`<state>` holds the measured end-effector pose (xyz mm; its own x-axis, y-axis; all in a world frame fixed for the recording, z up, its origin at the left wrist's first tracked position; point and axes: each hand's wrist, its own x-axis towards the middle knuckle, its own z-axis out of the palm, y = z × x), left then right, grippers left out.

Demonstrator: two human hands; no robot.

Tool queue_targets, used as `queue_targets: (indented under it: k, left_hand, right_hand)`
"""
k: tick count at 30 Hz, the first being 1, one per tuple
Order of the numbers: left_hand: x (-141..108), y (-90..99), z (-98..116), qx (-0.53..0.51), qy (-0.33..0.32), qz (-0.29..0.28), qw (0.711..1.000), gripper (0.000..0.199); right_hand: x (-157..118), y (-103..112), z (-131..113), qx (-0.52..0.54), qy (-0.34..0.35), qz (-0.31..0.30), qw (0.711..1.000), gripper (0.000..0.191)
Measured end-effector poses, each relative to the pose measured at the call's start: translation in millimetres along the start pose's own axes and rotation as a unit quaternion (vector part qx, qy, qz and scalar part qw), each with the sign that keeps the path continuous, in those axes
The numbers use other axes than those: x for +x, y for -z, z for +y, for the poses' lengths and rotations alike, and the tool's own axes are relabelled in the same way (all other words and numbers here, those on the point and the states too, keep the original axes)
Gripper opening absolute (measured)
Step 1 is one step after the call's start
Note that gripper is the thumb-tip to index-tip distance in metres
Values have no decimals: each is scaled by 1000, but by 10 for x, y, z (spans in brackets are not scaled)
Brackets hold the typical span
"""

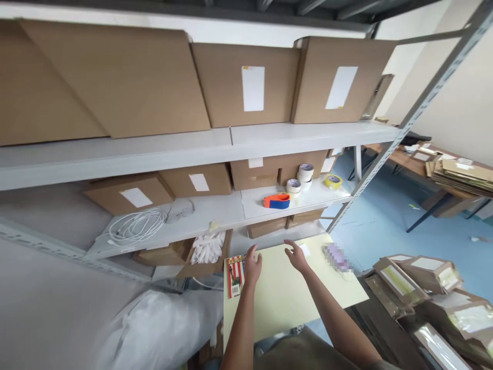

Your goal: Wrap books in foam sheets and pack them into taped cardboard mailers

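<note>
Both hands hover over a pale yellow board (285, 298). My left hand (253, 264) has its fingers apart and nothing in it, just right of a colourful booklet (235, 277) with a red-striped cover. My right hand (296, 256) is empty too, thumb and fingers spread, beside a small white paper (305, 250). A purple item (338, 257), partly pixelated, lies near the board's right edge. Beyond the hands, a shelf (258, 203) holds an orange and blue tape dispenser (276, 201), white tape rolls (293, 186) and a yellow tape roll (333, 181).
Large cardboard boxes (246, 85) line the upper shelf. A coiled white cable (137, 226) lies on the middle shelf's left. White plastic (165, 329) bulges at lower left; wrapped parcels (427, 272) are piled at right. A metal upright (408, 123) stands at right, a wooden table (458, 192) behind it.
</note>
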<state>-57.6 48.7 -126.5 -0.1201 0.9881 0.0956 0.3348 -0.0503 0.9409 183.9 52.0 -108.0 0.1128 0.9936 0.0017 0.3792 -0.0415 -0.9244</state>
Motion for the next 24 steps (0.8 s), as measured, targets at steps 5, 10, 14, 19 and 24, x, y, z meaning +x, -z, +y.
queue_targets:
  k: [5, 10, 14, 19, 24]
  left_hand:
    - [310, -513, 592, 15, -40, -16, 999, 49]
    - [340, -697, 919, 26, -49, -16, 998, 49]
    - [188, -590, 995, 38, -40, 18, 998, 51]
    - [-47, -340, 944, 36, -7, 66, 997, 52]
    - [-221, -81, 864, 58, 2, 91, 994, 48]
  right_hand:
    - [516, 523, -149, -16, 37, 12, 999, 46]
    - [1217, 784, -504, -39, 120, -33, 992, 62]
    - [1805, 775, -906, -67, 177, -77, 979, 70]
    - [2137, 598, -1118, -134, 156, -96, 974, 52]
    - [2014, 515, -1125, -275, 180, -64, 942, 33]
